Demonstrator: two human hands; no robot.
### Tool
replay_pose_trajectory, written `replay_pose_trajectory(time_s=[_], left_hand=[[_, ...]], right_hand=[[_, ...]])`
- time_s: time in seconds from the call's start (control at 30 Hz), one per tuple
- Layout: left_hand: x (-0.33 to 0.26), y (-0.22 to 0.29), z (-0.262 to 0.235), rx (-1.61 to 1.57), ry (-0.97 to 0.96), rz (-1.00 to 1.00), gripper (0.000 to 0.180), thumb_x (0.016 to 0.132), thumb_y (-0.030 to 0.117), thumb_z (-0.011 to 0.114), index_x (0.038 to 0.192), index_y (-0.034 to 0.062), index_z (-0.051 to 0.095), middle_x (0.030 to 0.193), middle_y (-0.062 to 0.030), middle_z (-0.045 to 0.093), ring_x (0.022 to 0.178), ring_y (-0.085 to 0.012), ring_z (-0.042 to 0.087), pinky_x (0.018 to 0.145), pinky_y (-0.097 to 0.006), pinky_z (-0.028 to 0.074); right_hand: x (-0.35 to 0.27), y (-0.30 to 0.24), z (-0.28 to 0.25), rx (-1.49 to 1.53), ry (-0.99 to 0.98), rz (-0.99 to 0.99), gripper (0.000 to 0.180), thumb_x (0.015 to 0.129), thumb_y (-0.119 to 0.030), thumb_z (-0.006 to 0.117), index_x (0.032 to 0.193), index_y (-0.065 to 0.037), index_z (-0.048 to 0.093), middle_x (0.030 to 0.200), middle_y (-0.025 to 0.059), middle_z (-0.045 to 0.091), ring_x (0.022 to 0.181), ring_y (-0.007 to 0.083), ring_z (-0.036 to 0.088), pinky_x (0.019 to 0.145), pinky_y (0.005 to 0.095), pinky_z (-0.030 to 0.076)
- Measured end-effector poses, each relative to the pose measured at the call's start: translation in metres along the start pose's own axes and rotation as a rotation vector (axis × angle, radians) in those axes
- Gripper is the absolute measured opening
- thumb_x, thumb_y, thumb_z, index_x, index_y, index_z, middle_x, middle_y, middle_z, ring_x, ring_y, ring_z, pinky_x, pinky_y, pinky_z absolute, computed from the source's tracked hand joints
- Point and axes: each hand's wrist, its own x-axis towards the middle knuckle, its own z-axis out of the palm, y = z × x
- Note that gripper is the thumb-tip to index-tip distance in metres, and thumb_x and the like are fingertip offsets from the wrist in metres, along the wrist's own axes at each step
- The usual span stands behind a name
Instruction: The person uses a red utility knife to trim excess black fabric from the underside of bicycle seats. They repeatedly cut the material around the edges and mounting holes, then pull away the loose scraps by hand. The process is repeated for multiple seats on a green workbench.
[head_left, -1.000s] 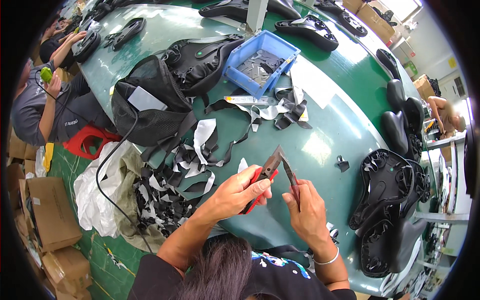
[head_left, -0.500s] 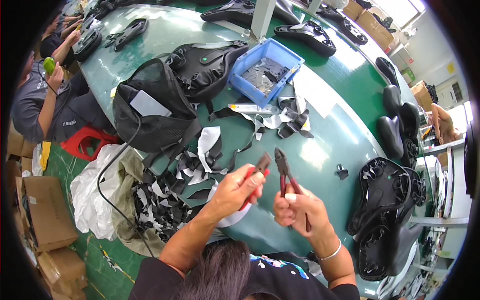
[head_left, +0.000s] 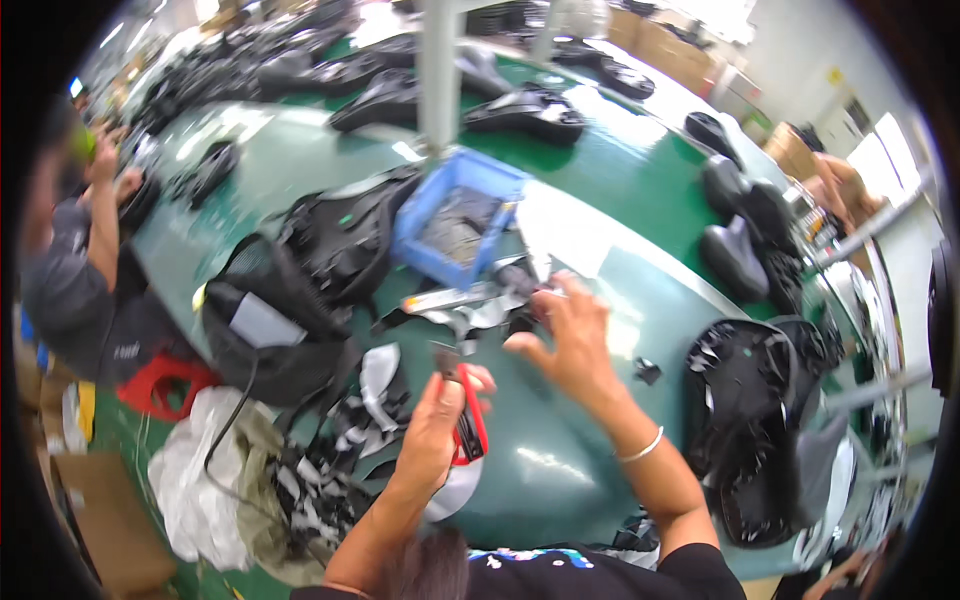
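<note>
My left hand (head_left: 432, 425) is closed around red-and-black-handled pliers (head_left: 466, 425), their wide metal jaws pointing up. Farther out over the table, my right hand (head_left: 575, 345) has its thumb spread from its stretched fingers. A dark red bit, likely the handles of the cutting pliers (head_left: 543, 300), shows by those fingertips, blurred; the rest is hidden. Black and grey fabric scraps (head_left: 488, 312) lie just beyond this hand. To the left stands a blue plastic bin (head_left: 425, 262) with small dark pieces in it.
A black mesh bag (head_left: 265, 340) and black seat-shaped shells (head_left: 345, 245) lie at left. More shells (head_left: 745, 400) are stacked at right. A metal post (head_left: 440, 80) rises from the far table. A co-worker (head_left: 75, 290) sits at left, beside a red stool (head_left: 168, 385).
My right hand has reached forward toward the scraps and its fingers have spread; the cutting pliers are no longer upright in it. My left hand has shifted left and down. The view has turned.
</note>
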Motion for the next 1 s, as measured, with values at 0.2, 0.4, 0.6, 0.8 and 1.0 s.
replay_pose_trajectory(time_s=[0.2, 0.4, 0.6, 0.8, 1.0], left_hand=[[0.081, -0.015, 0.092, -0.092, -0.203, 0.016, 0.065, 0.101, 0.050, 0.029, 0.147, 0.0050, 0.025, 0.144, -0.0080, 0.037, 0.131, -0.0190, 0.037, 0.106, -0.035, 0.030], [0.118, -0.099, 0.138, 0.510, -0.267, 0.207, 0.032, 0.097, 0.031, 0.053, 0.111, 0.0026, 0.057, 0.107, -0.0100, 0.055, 0.097, -0.0187, 0.054, 0.083, -0.032, 0.045], [0.115, -0.104, 0.135, 0.600, -0.387, 0.167, 0.025, 0.094, 0.024, 0.059, 0.096, -0.0018, 0.061, 0.088, -0.0111, 0.059, 0.081, -0.0194, 0.059, 0.074, -0.031, 0.048], [0.110, -0.100, 0.134, 0.405, -0.238, 0.177, 0.043, 0.091, 0.027, 0.063, 0.124, 0.0017, 0.052, 0.123, -0.0154, 0.049, 0.109, -0.0239, 0.053, 0.084, -0.034, 0.048], [0.109, -0.096, 0.132, 0.765, -0.464, 0.514, 0.057, 0.087, 0.027, 0.067, 0.136, 0.0049, 0.046, 0.144, -0.0194, 0.032, 0.138, -0.0347, 0.023, 0.109, -0.046, 0.027]], right_hand=[[0.010, 0.021, -0.043, 0.554, -0.162, 0.488, 0.029, 0.090, -0.019, 0.060, 0.113, -0.004, 0.052, 0.082, 0.0116, 0.062, 0.071, 0.0226, 0.064, 0.063, 0.0323, 0.049], [0.031, 0.224, -0.049, 1.005, 1.019, 1.104, 0.044, 0.074, 0.007, 0.063, 0.111, -0.010, 0.047, 0.092, 0.0033, 0.052, 0.071, 0.0140, 0.054, 0.065, 0.0281, 0.048], [0.018, 0.293, -0.059, 0.904, 1.080, 1.207, 0.057, 0.077, 0.004, 0.063, 0.128, -0.015, 0.044, 0.112, 0.0098, 0.050, 0.087, 0.0279, 0.060, 0.051, 0.0379, 0.060], [-0.023, 0.152, -0.093, 1.005, 0.606, 1.052, 0.050, 0.084, -0.006, 0.063, 0.129, -0.011, 0.042, 0.101, 0.0098, 0.050, 0.068, 0.0182, 0.058, 0.052, 0.0312, 0.053], [-0.049, 0.048, -0.221, 0.598, -0.130, 1.055, 0.042, 0.084, -0.009, 0.065, 0.123, -0.004, 0.053, 0.071, 0.0024, 0.057, 0.051, 0.0088, 0.052, 0.051, 0.0230, 0.047]])
